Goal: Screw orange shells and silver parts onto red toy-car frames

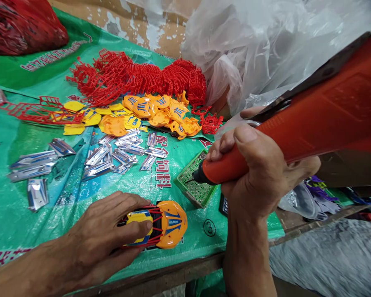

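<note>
Wrapped round a red electric screwdriver (284, 136), my right hand (256, 173) tilts it down to the left. Its dark tip is over a green-rimmed tray (190, 198) filled with small screws; whether the bit touches a screw I cannot tell. Near the front edge, my left hand (111, 227) grips a toy car (172, 225) from above, thumb across its yellow roof. The car has an orange hood with blue markings and a red cage frame. Its rear is partly hidden under my fingers, and it rests on the green sheet.
Behind lie orange body shells (160, 107), yellow panels (89, 117) and a heap of red cage frames (136, 78). Silver strips (100, 159) are scattered at the left. Clear plastic bags (244, 45) bulge at the back right. The green sheet (136, 185) covers the table.
</note>
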The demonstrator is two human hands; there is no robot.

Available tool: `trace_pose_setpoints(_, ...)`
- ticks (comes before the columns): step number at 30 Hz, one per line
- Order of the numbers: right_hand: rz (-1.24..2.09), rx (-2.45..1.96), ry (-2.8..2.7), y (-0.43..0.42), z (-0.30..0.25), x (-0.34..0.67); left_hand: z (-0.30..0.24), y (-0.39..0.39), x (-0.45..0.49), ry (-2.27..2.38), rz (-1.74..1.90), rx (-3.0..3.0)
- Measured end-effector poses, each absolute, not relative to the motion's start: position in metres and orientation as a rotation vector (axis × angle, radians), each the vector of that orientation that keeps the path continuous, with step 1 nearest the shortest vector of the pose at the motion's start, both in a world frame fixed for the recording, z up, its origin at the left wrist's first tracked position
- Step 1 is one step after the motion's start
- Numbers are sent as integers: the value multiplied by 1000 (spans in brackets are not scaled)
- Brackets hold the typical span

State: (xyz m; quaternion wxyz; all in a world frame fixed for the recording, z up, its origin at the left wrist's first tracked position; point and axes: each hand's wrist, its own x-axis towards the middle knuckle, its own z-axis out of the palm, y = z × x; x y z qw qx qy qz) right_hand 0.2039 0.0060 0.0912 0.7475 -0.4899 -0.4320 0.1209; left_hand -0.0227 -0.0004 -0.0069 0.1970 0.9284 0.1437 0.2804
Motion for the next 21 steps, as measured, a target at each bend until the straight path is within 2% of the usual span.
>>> trace_pose_setpoints(7, 255, -1102, -978, 8, 88, 206, -10, -2, -20, 404, 893, 2506)
trace_pose_setpoints(14, 284, -1108, -984, 7, 88, 206, -3, 2, -22, 383, 787, 2555)
trace_pose_setpoints(21, 230, -1064, -1017, 12, 86, 205, 0, 2, -16, 324, 938, 2476)
